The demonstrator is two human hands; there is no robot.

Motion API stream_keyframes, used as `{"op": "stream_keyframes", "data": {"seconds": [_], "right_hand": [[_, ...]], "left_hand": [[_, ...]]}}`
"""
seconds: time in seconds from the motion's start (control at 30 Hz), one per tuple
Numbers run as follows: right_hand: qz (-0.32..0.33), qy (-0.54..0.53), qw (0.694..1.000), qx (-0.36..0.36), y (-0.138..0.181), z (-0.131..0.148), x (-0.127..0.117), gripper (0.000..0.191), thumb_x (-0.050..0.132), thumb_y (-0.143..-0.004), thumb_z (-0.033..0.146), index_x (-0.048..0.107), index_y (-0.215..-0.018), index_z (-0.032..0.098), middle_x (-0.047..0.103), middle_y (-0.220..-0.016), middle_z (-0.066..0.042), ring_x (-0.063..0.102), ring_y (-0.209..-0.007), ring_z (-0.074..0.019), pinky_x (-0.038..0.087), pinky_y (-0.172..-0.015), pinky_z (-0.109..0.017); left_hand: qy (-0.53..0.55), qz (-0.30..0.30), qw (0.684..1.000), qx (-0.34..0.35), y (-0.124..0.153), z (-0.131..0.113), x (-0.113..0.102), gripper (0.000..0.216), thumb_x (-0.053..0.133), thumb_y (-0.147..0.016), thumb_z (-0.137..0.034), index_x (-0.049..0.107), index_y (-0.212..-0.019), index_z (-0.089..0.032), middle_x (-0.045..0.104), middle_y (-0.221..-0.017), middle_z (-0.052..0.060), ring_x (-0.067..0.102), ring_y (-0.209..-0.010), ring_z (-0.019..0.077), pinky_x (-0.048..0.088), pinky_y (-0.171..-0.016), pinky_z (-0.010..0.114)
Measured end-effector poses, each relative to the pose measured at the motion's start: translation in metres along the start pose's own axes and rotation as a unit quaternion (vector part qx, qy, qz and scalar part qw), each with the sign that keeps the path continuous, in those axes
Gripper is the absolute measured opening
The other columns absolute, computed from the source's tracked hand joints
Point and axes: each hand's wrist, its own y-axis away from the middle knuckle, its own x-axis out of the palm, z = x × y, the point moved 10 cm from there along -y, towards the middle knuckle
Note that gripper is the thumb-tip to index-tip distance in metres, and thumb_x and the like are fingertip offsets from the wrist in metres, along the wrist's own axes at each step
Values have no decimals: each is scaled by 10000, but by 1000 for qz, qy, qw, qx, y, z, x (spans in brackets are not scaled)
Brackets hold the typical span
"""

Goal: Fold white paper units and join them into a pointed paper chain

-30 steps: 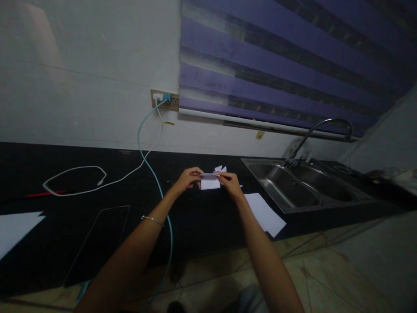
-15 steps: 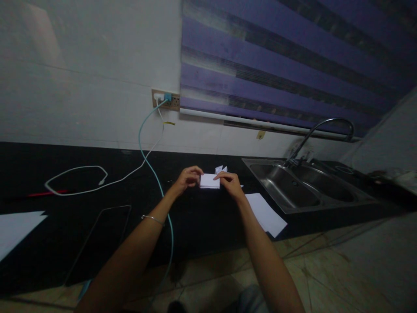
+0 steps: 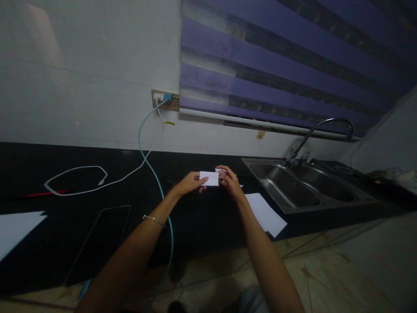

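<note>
A small folded white paper is held up over the black countertop, with both hands pinching it. My left hand grips its left edge, thumb on top. My right hand holds its right edge with bent fingers. A silver bangle sits on my left wrist. Behind the right hand a small folded white paper shape is mostly hidden.
White sheets lie to the right near the counter's front edge; another sheet lies far left. A steel sink with a tap is on the right. A teal cable and a white cable run from the wall socket. A red pen lies far left.
The paper was folded down from a wider piece into a smaller rectangle and now faces me flat. Both hands shifted slightly, with the left thumb now on the paper's edge.
</note>
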Motion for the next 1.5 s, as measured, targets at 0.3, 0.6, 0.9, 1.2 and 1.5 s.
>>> {"op": "stream_keyframes", "data": {"seconds": [0.3, 0.6, 0.9, 1.2, 1.5], "right_hand": [[62, 93, 994, 17, 1, -11, 9, 339, 639, -738, 479, 541, -631, 173, 489, -553, 27, 461, -527, -113, 371, -522, -234], [76, 79, 994, 19, 0, -14, 11, 313, 685, -700, 464, 573, -703, 172, 537, -614, 18, 495, -556, -122, 387, -531, -237], [75, 115, 990, -5, 2, -6, 14, 336, 688, -691, 441, 491, -619, 177, 451, -581, 40, 410, -529, -100, 310, -504, -227], [104, 159, 982, -16, 6, -3, 22, 350, 674, -715, 428, 462, -600, 175, 402, -582, 47, 378, -545, -96, 283, -511, -224], [94, 131, 987, -27, 2, -3, 24, 293, 593, -795, 429, 635, -741, 144, 560, -665, -3, 488, -617, -124, 367, -577, -236]], "left_hand": [[-7, 20, 1000, 11, 5, -9, 5, 414, 621, -776, -486, 621, -803, -73, 593, -546, 10, 525, -438, 76, 396, -454, 182], [-11, 27, 999, 11, 6, -8, 6, 368, 627, -787, -441, 610, -821, -76, 597, -576, 14, 537, -440, 77, 406, -454, 185], [-19, 17, 999, 21, 5, -7, 3, 392, 542, -822, -502, 587, -801, -113, 578, -592, -4, 524, -470, 92, 406, -460, 200], [-124, -42, 989, 73, -1, -4, -8, 351, 484, -855, -455, 580, -755, -133, 554, -672, -9, 520, -592, 106, 397, -505, 193], [-120, -16, 991, 59, 1, -4, 2, 344, 473, -856, -451, 579, -771, -135, 548, -658, -11, 522, -565, 105, 407, -487, 197]]}}
